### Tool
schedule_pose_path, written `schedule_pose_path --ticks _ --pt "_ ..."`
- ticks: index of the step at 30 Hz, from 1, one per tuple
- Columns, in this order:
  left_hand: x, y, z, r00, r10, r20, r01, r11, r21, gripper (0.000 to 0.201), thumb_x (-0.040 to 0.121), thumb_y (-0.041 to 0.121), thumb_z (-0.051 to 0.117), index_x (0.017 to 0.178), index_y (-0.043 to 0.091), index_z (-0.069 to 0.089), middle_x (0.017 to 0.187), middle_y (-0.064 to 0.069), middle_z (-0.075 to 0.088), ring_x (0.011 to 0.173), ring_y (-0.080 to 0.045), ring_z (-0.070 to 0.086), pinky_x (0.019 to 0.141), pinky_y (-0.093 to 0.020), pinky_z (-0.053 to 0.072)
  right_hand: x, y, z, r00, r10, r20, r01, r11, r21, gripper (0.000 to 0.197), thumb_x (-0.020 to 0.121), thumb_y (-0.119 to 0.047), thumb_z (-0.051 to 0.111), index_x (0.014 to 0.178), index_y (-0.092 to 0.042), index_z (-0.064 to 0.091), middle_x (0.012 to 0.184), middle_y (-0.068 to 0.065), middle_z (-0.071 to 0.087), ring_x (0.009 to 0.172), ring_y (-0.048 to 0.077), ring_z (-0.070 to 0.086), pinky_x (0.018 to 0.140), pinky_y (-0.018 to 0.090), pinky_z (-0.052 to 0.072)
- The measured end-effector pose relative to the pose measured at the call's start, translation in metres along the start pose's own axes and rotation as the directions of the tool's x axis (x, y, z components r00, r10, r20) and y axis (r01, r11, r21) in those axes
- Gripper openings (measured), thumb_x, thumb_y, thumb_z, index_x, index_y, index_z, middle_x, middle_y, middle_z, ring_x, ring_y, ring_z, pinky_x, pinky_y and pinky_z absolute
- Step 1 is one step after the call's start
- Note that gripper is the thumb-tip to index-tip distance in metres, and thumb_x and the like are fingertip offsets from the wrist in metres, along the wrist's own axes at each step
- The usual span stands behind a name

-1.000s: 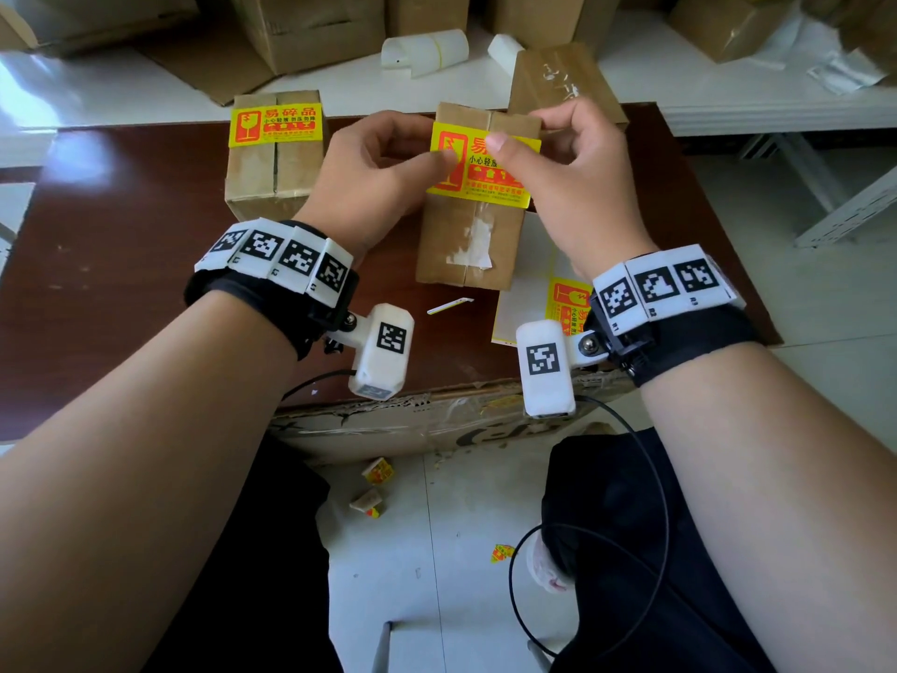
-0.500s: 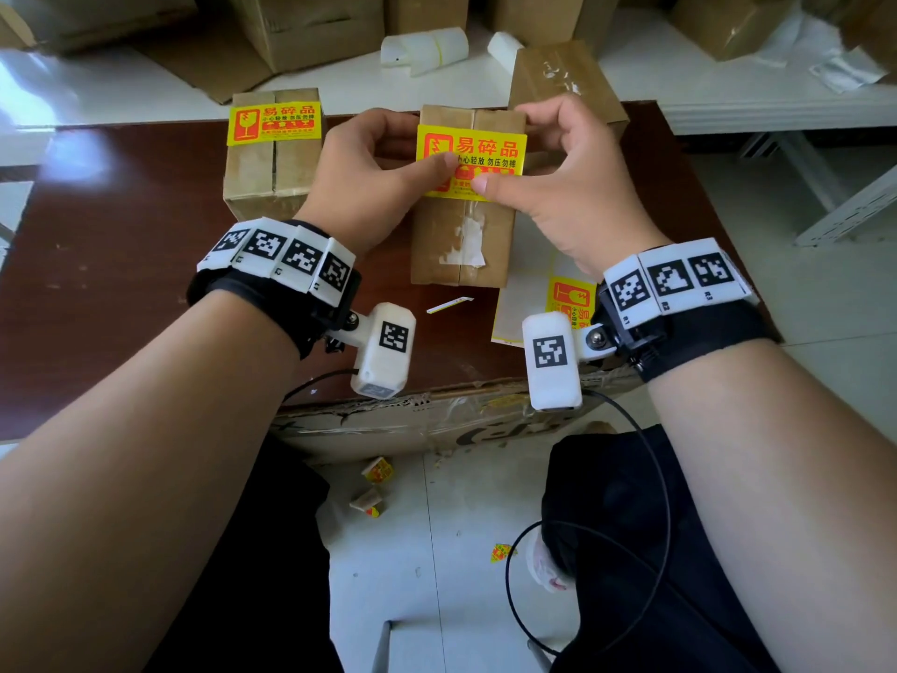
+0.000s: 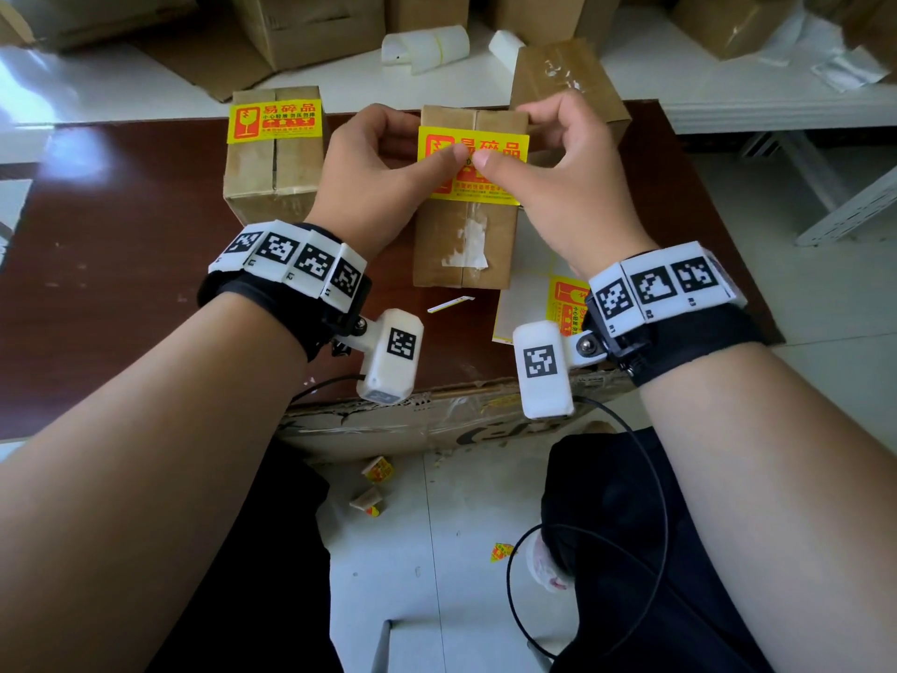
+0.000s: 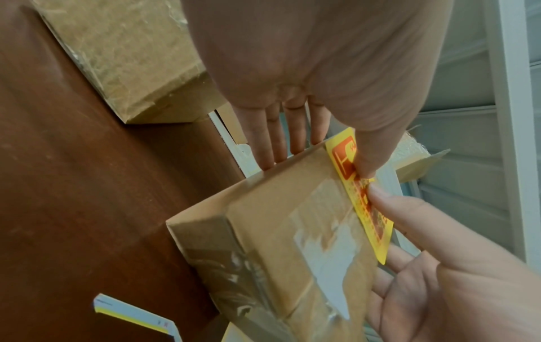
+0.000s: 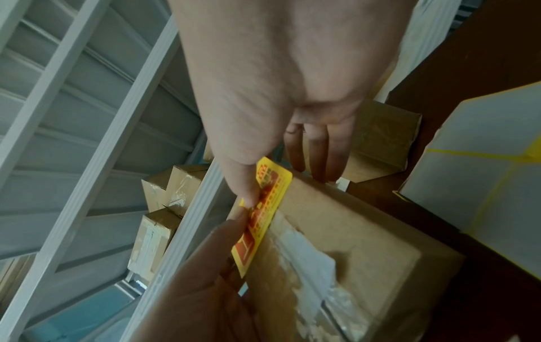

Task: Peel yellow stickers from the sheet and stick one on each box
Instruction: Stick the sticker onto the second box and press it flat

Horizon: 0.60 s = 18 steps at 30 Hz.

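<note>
A yellow sticker (image 3: 490,189) lies across the far end of the middle cardboard box (image 3: 461,245) on the brown table (image 3: 121,235). My left hand (image 3: 405,155) and right hand (image 3: 541,153) both have a thumb pressed on the sticker's middle, the tips almost touching. In the left wrist view the sticker (image 4: 366,208) is under both thumbs, and my fingers reach straight down past the box's (image 4: 278,243) far edge. The right wrist view shows the same sticker (image 5: 263,208) and box (image 5: 351,231). The sticker sheet (image 3: 524,293) lies under my right wrist with one sticker showing.
A second box (image 3: 274,177) to the left carries a yellow sticker (image 3: 274,120). A third, bare box (image 3: 563,70) stands behind my right hand. A thin backing strip (image 3: 451,303) lies near the table's front edge. More boxes and white rolls (image 3: 424,46) sit on the white surface beyond.
The sticker, held tilted above the box a second ago, has come down flat onto the box top. Both thumbs slid from its sides toward the middle.
</note>
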State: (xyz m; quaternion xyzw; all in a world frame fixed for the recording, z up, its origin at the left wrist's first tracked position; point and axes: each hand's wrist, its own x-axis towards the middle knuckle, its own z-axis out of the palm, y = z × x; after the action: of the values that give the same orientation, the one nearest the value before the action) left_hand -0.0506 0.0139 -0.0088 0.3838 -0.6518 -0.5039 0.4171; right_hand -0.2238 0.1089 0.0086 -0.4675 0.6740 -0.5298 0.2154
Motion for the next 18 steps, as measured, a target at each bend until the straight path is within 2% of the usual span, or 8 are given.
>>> schedule_pose_path --ticks 3,6,9,14,16,18 --pt "0.0021 -0.0008 -0.0013 1.0 -0.012 0.01 0.012 1.0 -0.009 0.043 0.085 0.027 0.09 0.114 0.003 0.069 0.101 -0.006 0.081 0.092 -0.018 0.08 0.08 -0.033 0.065 0.0016 -0.0002 -0.0003 1.0 0.0 -0.002 0.0 1.0 -0.008 0.035 0.089 -0.024 0.091 0.113 -0.02 0.066 0.107 -0.004 0.078 0.094 -0.005 0.072 0.084 0.02 0.061" --pt "0.0033 -0.002 -0.0024 1.0 -0.018 0.014 0.018 1.0 -0.014 0.04 0.085 0.024 0.088 0.114 0.003 0.07 0.101 -0.005 0.081 0.092 -0.018 0.08 0.081 -0.032 0.064 0.003 0.0004 -0.0014 1.0 0.014 0.015 -0.014 1.0 -0.013 0.036 0.088 -0.025 0.09 0.116 -0.02 0.067 0.11 0.0 0.079 0.102 0.006 0.075 0.091 0.03 0.065" --pt "0.0025 -0.0017 -0.0027 1.0 -0.017 0.022 0.017 1.0 -0.005 0.034 0.086 0.022 0.084 0.112 0.005 0.07 0.101 -0.004 0.081 0.092 -0.016 0.08 0.079 -0.028 0.062 0.0039 0.001 -0.0027 0.999 0.026 0.03 -0.025 1.0 -0.019 0.036 0.088 -0.024 0.088 0.118 -0.02 0.068 0.112 0.0 0.08 0.106 0.01 0.076 0.096 0.038 0.065" --pt "0.0027 0.0015 -0.0031 0.999 -0.031 0.017 0.03 0.998 0.047 0.017 0.093 0.015 0.073 0.109 0.013 0.069 0.099 -0.002 0.079 0.086 -0.008 0.077 0.067 -0.018 0.055 0.0058 0.0024 -0.0053 0.997 0.043 0.059 -0.043 0.999 -0.009 0.036 0.09 -0.021 0.084 0.122 -0.022 0.068 0.118 0.001 0.079 0.112 0.011 0.075 0.098 0.042 0.066" --pt "0.0015 0.0016 -0.0029 1.0 -0.018 0.016 0.017 0.999 0.043 0.024 0.09 0.023 0.079 0.109 0.013 0.068 0.099 0.0 0.078 0.088 -0.009 0.077 0.069 -0.02 0.056 0.005 0.0023 -0.0049 0.997 0.047 0.068 -0.047 0.999 0.004 0.032 0.092 -0.019 0.081 0.12 -0.025 0.068 0.118 0.001 0.079 0.112 0.011 0.075 0.099 0.042 0.065" --pt "-0.0015 0.0021 -0.0011 1.0 0.014 0.025 -0.016 0.998 0.063 0.044 0.084 0.035 0.089 0.114 0.01 0.067 0.104 0.001 0.079 0.093 -0.01 0.078 0.076 -0.023 0.06 0.0037 0.0018 -0.0029 0.998 0.044 0.051 -0.044 0.999 0.001 0.036 0.09 -0.025 0.083 0.122 -0.024 0.068 0.117 -0.002 0.079 0.112 0.009 0.074 0.1 0.037 0.064"
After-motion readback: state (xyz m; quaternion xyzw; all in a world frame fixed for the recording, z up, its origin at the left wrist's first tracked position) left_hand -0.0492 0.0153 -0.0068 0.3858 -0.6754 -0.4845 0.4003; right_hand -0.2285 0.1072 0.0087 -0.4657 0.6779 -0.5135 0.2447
